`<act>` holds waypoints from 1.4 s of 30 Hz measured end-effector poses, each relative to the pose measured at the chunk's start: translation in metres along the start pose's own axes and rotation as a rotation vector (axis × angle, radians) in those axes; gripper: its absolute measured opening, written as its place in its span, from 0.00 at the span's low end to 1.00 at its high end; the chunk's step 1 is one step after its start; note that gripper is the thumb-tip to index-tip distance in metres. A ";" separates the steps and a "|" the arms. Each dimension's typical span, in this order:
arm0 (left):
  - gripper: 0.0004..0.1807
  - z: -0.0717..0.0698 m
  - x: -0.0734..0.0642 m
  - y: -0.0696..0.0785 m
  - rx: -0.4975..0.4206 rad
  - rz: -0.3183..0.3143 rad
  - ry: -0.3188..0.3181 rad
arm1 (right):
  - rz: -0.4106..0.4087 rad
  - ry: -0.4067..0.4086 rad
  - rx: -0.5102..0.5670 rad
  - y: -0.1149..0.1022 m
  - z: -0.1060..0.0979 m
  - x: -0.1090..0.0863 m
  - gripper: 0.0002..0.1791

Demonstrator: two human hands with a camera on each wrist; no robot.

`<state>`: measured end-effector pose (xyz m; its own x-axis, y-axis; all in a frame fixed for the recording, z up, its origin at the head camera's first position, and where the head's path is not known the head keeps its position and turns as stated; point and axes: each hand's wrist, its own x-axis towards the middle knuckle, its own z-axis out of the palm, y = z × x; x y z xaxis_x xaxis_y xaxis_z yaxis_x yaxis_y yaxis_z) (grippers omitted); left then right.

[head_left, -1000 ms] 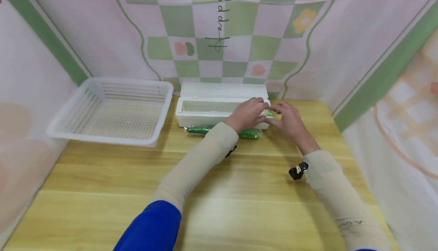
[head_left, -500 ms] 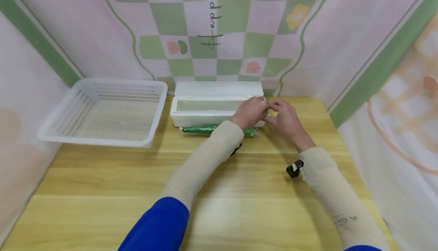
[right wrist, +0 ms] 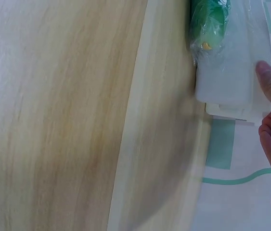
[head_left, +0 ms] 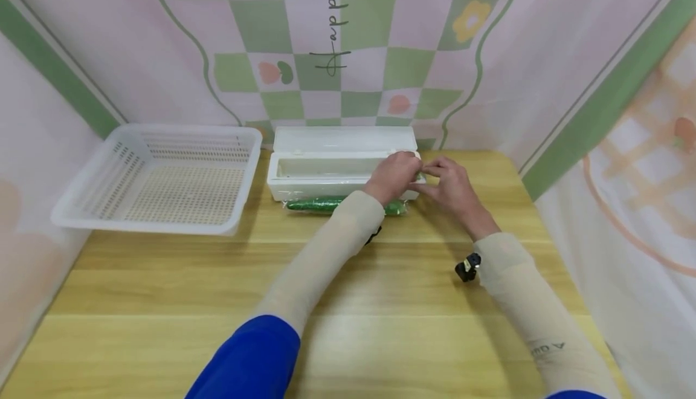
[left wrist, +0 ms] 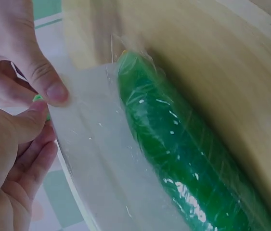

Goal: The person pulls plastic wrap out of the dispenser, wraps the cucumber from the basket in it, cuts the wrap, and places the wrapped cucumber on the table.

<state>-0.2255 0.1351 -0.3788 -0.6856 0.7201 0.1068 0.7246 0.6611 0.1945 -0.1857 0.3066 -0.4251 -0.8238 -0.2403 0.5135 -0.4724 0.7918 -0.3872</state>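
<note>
A long white cling film box (head_left: 321,190) stands at the back of the table with its lid (head_left: 342,139) raised. Along its front lies a cucumber (head_left: 315,205) in clear film, also large in the left wrist view. My left hand (head_left: 393,176) reaches over the box to its right end. There its thumb and finger pinch a small green slide cutter (left wrist: 39,98), mostly hidden by the fingers. My right hand (head_left: 455,190) grips the same end of the box, thumb (right wrist: 269,79) against the front and fingers curled behind. Clear film drapes from the box over the cucumber.
A white plastic basket (head_left: 239,205) with a slotted bottom stands at the back left, a short gap from the box. A printed cloth (head_left: 380,0) hangs close behind the box. Wood tabletop (head_left: 348,338) stretches in front of both arms.
My right hand has closed in on the box's right end, its thumb now over the front. The green cutter, visible between the hands before, is now covered in the head view, which has shifted slightly.
</note>
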 end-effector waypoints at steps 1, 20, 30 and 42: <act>0.07 -0.001 -0.001 0.000 0.001 0.001 -0.003 | -0.005 0.002 -0.001 0.000 0.000 0.000 0.23; 0.10 -0.036 -0.073 -0.067 0.131 -0.084 -0.034 | 0.110 -0.080 0.013 0.000 -0.009 -0.001 0.26; 0.10 -0.085 -0.133 -0.129 0.340 -0.247 -0.217 | 0.150 -0.099 0.016 0.010 -0.015 0.000 0.28; 0.10 -0.077 -0.140 -0.099 0.316 -0.130 0.024 | 0.140 -0.102 0.010 0.015 -0.019 -0.003 0.27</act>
<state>-0.2066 -0.0470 -0.3383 -0.7721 0.6231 0.1247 0.6144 0.7821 -0.1039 -0.1844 0.3300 -0.4183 -0.9090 -0.1847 0.3737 -0.3538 0.8159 -0.4573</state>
